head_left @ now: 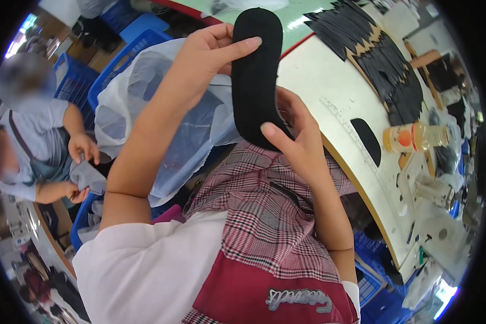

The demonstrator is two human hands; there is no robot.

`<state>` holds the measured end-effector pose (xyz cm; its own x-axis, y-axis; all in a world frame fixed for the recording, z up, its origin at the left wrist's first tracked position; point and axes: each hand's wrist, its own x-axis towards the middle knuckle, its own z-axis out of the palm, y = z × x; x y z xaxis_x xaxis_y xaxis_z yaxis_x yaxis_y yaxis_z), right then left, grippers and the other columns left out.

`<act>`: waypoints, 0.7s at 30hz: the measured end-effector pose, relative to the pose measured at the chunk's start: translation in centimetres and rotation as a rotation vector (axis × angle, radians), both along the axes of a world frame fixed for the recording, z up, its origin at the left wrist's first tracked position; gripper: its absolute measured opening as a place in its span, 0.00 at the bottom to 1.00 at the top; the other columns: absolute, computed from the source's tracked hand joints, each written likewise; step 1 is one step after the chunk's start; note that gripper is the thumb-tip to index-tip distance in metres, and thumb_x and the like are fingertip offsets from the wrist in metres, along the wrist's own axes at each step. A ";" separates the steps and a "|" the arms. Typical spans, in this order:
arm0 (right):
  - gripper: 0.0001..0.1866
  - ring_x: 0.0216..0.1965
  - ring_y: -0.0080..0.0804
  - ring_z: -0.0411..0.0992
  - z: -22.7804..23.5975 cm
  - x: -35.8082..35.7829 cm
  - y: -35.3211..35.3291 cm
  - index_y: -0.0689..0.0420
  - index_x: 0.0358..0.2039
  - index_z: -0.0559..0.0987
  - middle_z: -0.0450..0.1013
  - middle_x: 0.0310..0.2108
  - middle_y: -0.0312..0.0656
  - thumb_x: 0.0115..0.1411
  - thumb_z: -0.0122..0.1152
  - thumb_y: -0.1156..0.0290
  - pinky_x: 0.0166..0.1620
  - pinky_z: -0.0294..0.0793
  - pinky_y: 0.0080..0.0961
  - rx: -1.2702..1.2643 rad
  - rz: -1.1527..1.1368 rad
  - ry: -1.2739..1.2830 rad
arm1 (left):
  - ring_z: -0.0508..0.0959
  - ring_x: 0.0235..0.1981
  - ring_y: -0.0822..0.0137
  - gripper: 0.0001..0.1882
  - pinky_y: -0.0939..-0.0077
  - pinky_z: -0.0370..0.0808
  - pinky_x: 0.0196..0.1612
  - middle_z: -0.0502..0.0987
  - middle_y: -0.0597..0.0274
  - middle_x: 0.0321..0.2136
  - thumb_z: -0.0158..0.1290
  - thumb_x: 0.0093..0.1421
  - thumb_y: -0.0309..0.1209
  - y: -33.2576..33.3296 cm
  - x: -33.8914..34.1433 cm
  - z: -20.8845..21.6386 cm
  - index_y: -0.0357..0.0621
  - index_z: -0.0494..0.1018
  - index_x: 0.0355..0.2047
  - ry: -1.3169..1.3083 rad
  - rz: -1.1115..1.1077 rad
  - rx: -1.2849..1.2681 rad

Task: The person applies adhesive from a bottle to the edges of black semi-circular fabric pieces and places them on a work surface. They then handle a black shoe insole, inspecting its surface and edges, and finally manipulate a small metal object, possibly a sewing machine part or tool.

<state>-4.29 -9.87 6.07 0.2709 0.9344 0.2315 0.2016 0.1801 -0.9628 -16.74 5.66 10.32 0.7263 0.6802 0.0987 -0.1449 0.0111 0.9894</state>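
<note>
Sock [256,70]: black, upright, mid-scene, far of the plaid lap.
Left hand [205,54]: pinched on sock's upper edge.
Right hand [297,135]: clamped on sock's lower end.
Table [329,86]: right, bearing bottle [413,137].

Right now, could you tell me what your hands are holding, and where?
Both hold one black sock: left hand near its upper end, right hand at its lower end.

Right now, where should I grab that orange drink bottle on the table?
Take the bottle around its middle, coming down from above. It lies on its side on the table, so the round body offers the widest grip, and nothing covers it.
</note>
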 end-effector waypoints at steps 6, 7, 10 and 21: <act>0.10 0.25 0.15 0.70 0.7 1.0 -2.0 0.66 0.34 0.73 0.73 0.23 0.36 0.55 0.58 0.73 0.31 0.68 0.10 -0.176 -0.081 0.273 | 0.76 0.30 0.80 0.12 0.87 0.72 0.32 0.77 0.67 0.31 0.49 0.59 0.36 -1.4 1.6 -1.2 0.41 0.73 0.38 -0.115 -0.049 -0.211; 0.07 0.23 0.13 0.69 0.8 1.0 -2.1 0.66 0.32 0.74 0.73 0.21 0.35 0.55 0.57 0.74 0.28 0.67 0.09 -0.171 -0.102 0.280 | 0.76 0.29 0.80 0.12 0.87 0.71 0.31 0.77 0.67 0.31 0.49 0.59 0.36 -1.4 1.5 -1.4 0.41 0.73 0.38 -0.135 -0.063 -0.236; 0.08 0.22 0.13 0.69 0.7 1.3 -2.4 0.65 0.32 0.74 0.73 0.21 0.35 0.54 0.59 0.74 0.27 0.66 0.08 -0.187 -0.101 0.251 | 0.75 0.28 0.80 0.13 0.85 0.71 0.31 0.77 0.67 0.31 0.47 0.60 0.37 -1.6 1.5 -1.8 0.41 0.73 0.37 -0.154 -0.021 -0.258; 0.07 0.21 0.13 0.68 0.4 2.4 -2.5 0.65 0.30 0.75 0.73 0.19 0.35 0.53 0.60 0.75 0.26 0.66 0.08 -0.212 -0.131 0.193 | 0.77 0.26 0.74 0.12 0.81 0.72 0.30 0.78 0.63 0.27 0.51 0.58 0.37 -2.3 1.9 -1.9 0.40 0.76 0.31 -0.223 0.085 -0.268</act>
<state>-1.87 -12.37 6.50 0.4121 0.9106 -0.0321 0.0196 -0.0441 -0.9988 -14.88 3.38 8.43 0.6468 0.7605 0.0581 -0.3682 0.2447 0.8969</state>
